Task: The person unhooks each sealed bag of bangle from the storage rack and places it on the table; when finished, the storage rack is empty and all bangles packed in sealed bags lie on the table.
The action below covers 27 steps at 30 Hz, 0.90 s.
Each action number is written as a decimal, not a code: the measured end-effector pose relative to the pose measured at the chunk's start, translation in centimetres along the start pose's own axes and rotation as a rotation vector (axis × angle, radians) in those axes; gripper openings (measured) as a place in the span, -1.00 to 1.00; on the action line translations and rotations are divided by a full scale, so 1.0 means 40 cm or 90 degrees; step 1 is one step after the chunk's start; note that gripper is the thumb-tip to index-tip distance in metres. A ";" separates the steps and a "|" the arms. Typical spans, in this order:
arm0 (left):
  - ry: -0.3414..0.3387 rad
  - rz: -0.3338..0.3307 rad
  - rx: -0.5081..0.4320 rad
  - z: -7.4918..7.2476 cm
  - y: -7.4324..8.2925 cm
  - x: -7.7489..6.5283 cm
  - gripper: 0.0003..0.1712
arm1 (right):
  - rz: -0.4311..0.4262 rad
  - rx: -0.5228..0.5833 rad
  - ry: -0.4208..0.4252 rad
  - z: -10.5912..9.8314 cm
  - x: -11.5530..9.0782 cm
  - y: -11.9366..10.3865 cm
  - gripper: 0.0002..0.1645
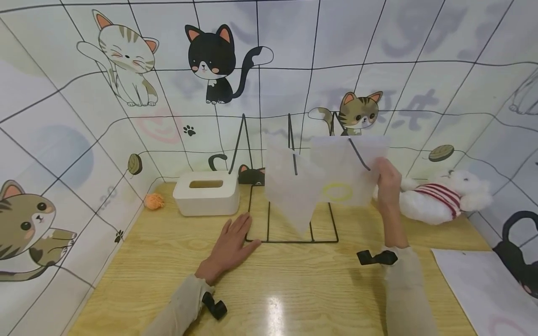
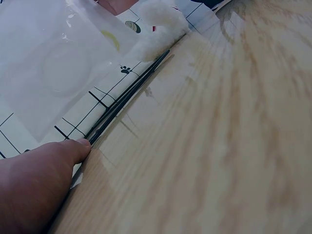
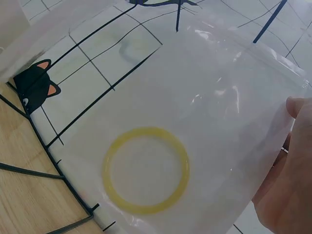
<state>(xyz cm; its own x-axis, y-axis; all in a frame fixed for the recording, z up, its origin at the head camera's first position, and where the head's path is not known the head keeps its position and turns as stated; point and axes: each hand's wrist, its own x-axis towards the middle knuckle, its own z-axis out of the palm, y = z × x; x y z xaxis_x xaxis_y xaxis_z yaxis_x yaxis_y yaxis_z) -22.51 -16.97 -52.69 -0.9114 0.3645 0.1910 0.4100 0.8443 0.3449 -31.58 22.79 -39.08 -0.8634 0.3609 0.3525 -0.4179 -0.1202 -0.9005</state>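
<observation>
A black wire rack [image 1: 290, 242] with tall upright prongs stands on the table. My left hand [image 1: 232, 242] lies with fingers extended at the rack's left front corner, its thumb touching the base wire. My right hand [image 1: 388, 179] pinches the right edge of a translucent plastic bag [image 1: 361, 191]. A yellow ring [image 3: 183, 173] shows in that bag. One prong passes at the bag's top. Beside it, a second translucent bag [image 1: 290, 196] hangs at another prong, its lower end pointed. A pale ring outline [image 2: 66, 66] shows through plastic in the left wrist view.
Left of the rack stands a white tissue box [image 1: 208, 200], with a small orange ball [image 1: 153, 201] farther left. A white plush toy [image 1: 433, 198] in a striped top lies at the right rear. A white sheet [image 1: 475, 284] covers the right front corner. Cat-printed cloth hangs behind.
</observation>
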 end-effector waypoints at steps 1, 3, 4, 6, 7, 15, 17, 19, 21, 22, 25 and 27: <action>0.000 0.001 -0.001 -0.001 0.001 0.001 -0.08 | -0.007 -0.012 0.002 -0.002 -0.001 -0.006 -0.53; -0.003 0.001 -0.003 -0.003 0.003 0.001 -0.08 | -0.018 -0.032 0.007 -0.002 -0.005 -0.019 -0.52; -0.006 0.000 -0.002 -0.003 0.003 0.001 -0.08 | -0.023 -0.035 0.004 -0.002 -0.007 -0.025 -0.53; -0.007 0.000 -0.002 -0.004 0.004 0.000 -0.08 | -0.043 -0.043 -0.002 0.001 -0.010 -0.037 -0.55; -0.007 -0.001 -0.002 -0.004 0.005 0.000 -0.08 | -0.057 -0.053 -0.007 0.005 -0.012 -0.044 -0.58; -0.010 -0.006 -0.004 -0.003 0.006 -0.002 -0.07 | -0.149 -0.100 -0.029 0.030 -0.033 -0.087 -0.89; -0.013 -0.009 -0.005 -0.002 0.006 -0.002 -0.08 | -0.160 -0.106 -0.031 0.033 -0.035 -0.092 -0.88; -0.016 -0.012 -0.003 -0.001 0.006 -0.001 -0.08 | -0.166 -0.107 -0.031 0.033 -0.036 -0.095 -0.87; -0.016 -0.012 -0.001 0.001 0.005 0.000 -0.08 | -0.170 -0.115 -0.029 0.033 -0.036 -0.097 -0.86; -0.015 -0.011 -0.001 0.002 0.004 0.000 -0.08 | -0.172 -0.115 -0.029 0.033 -0.036 -0.098 -0.85; -0.013 -0.008 0.001 0.004 0.001 0.001 -0.08 | -0.172 -0.131 -0.032 0.032 -0.037 -0.101 -0.85; -0.012 -0.007 -0.002 0.004 0.001 0.000 -0.07 | -0.170 -0.142 -0.035 0.033 -0.039 -0.105 -0.86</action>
<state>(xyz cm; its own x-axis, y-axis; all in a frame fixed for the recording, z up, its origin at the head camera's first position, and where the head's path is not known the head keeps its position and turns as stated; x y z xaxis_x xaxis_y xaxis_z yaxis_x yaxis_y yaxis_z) -22.49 -16.88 -52.82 -0.9163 0.3626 0.1700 0.4001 0.8470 0.3499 -28.86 21.53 -35.53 -0.7486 0.3015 0.5905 -0.5641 0.1783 -0.8062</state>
